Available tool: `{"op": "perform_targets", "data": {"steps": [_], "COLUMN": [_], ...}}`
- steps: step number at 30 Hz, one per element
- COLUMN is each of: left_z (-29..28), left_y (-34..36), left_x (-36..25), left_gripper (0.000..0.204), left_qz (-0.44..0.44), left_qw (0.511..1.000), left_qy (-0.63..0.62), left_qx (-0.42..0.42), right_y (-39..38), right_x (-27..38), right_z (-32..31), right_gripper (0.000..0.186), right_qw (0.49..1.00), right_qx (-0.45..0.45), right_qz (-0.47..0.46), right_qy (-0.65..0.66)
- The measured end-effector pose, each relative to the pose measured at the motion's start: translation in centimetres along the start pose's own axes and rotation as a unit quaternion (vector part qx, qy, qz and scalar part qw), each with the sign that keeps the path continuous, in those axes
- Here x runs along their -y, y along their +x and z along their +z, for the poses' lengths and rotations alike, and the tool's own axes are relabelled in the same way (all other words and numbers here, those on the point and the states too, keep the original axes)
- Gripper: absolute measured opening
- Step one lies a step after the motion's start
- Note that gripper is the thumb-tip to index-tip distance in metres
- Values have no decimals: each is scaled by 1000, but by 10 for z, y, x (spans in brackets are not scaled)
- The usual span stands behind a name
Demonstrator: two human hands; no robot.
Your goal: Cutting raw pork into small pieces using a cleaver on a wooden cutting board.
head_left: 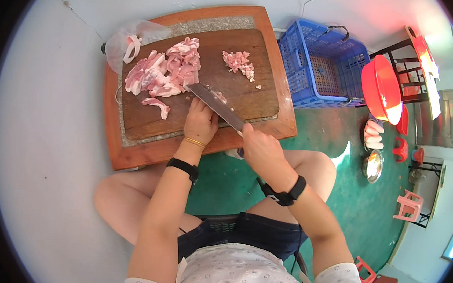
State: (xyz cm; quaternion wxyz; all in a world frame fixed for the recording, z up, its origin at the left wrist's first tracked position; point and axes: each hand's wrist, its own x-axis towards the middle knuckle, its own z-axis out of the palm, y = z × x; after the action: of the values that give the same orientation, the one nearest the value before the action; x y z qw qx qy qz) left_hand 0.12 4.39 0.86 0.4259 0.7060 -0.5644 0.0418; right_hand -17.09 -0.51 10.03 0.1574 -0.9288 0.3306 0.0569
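My right hand (263,150) is closed round the handle of a cleaver (214,104), whose broad blade slants across a dark wooden cutting board (147,121). Close beside the blade, on its near side, my left hand (201,121) presses down with its fingers bent together; what lies under the fingertips is hidden. A few small bits of meat (221,96) show along the blade's far side. Slices of raw pink meat (168,68) are heaped at the left of the board, with one strip (157,106) lying apart. At the far right sits a small pile of diced meat (237,63).
The board lies on a wood-framed table (184,148) by a white wall. A clear plastic bag (119,44) rests at its left edge. To the right stand a blue crate (319,67), a red basin (381,88), a metal bowl (373,166) and a pink stool (410,204).
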Motion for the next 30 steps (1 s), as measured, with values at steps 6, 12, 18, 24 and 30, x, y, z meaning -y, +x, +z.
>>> {"op": "perform_targets", "data": {"steps": [6, 12, 18, 24, 30], "left_z": [1, 4, 3, 2, 0], "left_y": [0, -4, -6, -5, 1], "left_x": [-1, 1, 3, 3, -1], "left_gripper": [27, 25, 29, 35, 34], "left_qz": [2, 2, -5, -14, 7], "left_qw": [1000, 999, 1000, 1000, 1000], "left_qy": [-27, 1, -10, -8, -20], "left_qx": [-16, -46, -17, -8, -14], "right_y": [-42, -49, -39, -31, 7], "right_x": [-15, -11, -7, -7, 9], "right_z": [-20, -28, -17, -12, 1], "right_gripper": [12, 11, 9, 10, 12], "right_qw": [998, 998, 999, 999, 999], "right_qx": [44, 39, 17, 14, 6], "right_qz": [47, 54, 27, 17, 13], "right_qy": [7, 15, 18, 24, 43]}}
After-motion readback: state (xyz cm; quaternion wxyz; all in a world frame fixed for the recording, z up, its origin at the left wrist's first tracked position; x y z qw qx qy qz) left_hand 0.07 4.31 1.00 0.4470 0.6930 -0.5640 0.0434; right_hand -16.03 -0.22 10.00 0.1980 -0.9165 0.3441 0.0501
